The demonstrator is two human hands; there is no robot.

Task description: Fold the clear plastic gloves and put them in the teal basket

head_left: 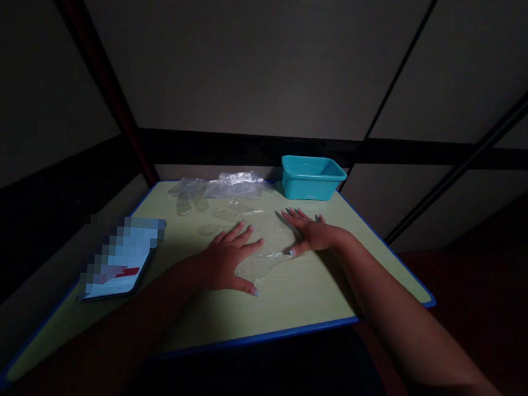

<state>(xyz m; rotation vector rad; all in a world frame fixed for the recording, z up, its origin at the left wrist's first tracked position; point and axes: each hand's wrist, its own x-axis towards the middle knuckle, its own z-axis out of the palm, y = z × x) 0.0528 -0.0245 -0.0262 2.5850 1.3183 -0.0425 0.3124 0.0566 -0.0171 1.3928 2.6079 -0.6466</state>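
A clear plastic disposable glove (262,261) lies spread on the table, its finger parts pointing to the far left. Flat on its left side rests my left hand (228,259), fingers spread and thumb stretched toward the near edge. My right hand (309,232) is at the glove's right side, fingers extended and apart; its thumb tip is at the plastic. Neither hand grips anything. Behind the glove, a crumpled pile of clear plastic (235,187) lies along the far edge, with glove-like finger shapes at its left end.
A turquoise plastic basket (312,188) stands at the far right corner of the pale table (302,303), which has a blue rim. At the left lies a tablet (128,255) with a lit, partly blurred screen. Dark-banded panels (255,58) rise right behind the table.
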